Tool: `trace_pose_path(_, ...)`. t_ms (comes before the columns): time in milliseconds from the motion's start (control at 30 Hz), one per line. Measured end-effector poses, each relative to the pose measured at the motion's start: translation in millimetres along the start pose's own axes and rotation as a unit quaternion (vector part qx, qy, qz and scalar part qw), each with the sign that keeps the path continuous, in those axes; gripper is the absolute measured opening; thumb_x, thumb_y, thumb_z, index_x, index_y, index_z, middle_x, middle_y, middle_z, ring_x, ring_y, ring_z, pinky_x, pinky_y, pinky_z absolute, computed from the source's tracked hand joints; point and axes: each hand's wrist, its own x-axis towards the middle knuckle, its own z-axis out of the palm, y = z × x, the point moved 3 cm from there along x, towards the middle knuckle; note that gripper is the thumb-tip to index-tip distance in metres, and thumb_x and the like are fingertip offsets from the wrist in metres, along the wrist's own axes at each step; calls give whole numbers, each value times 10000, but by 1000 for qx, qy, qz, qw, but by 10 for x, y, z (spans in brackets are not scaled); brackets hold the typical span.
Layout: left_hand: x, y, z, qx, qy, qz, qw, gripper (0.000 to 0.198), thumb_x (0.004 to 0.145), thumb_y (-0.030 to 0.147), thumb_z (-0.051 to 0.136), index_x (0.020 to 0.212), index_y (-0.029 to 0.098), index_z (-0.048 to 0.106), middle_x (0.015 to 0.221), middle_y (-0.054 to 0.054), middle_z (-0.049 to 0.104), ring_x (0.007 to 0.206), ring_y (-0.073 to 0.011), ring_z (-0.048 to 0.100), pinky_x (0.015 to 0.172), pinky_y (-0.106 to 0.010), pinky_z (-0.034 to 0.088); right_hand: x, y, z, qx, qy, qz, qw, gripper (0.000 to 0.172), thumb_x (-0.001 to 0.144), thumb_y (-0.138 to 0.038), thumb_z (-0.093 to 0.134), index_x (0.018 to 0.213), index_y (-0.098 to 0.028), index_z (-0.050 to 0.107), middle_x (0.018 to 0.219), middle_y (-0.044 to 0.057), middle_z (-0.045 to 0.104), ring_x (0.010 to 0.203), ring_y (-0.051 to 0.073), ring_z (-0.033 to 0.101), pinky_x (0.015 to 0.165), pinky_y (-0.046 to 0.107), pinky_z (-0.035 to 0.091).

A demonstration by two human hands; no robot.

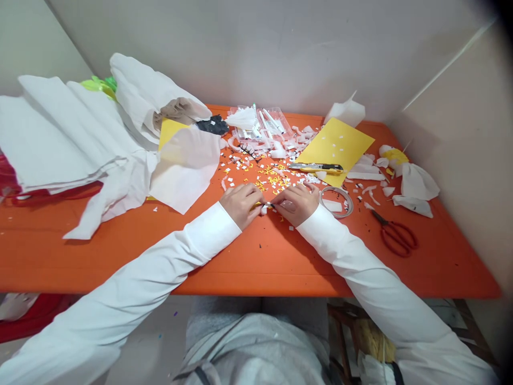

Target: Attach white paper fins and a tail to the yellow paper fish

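My left hand (240,203) and my right hand (295,203) meet over the middle of the orange table (120,256), both in white sleeves. Their fingertips pinch a tiny paper piece (266,206) with yellow and black on it, held between the two hands. Both hands are closed in a pinch, resting on the tabletop. Small white and yellow paper scraps (272,179) lie scattered just beyond the fingers. A roll of clear tape (337,201) lies right beside my right hand.
Red scissors (395,233) lie to the right. A yellow utility knife (316,168) rests on a yellow sheet (336,143). White tissue sheets (80,139) pile up at left. A clear box of supplies (264,124) stands at the back. White crumpled paper (414,184) lies far right.
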Motion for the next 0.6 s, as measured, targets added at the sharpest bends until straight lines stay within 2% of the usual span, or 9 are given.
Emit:
trace_pose_path(167,-10,34,-30,0,15,10,1000,138,830,259,500,866,212,624,936,-34,653,876,-195,581,760,-327,382,-7,5,-5,28,22,10,999,63,801,-299,599,764,-270,641,784,-36,689,813,151,584,978,402,154)
trace_pose_path(467,-36,9,-27,17,-5,17,1000,153,839,287,498,895,217,622,946,-41,653,878,-202,572,750,-330,365,-14,-9,3,10,24,-5,1000,104,808,-313,584,729,-253,619,750,-37,674,804,150,573,959,394,165)
trace_pose_path(600,-41,-4,-42,32,7,41,999,143,844,299,511,804,220,623,969,-30,665,903,-209,568,768,-349,349,-22,-18,-17,-8,26,-35,999,126,821,-307,566,719,-249,612,736,-26,668,810,159,556,966,409,144)
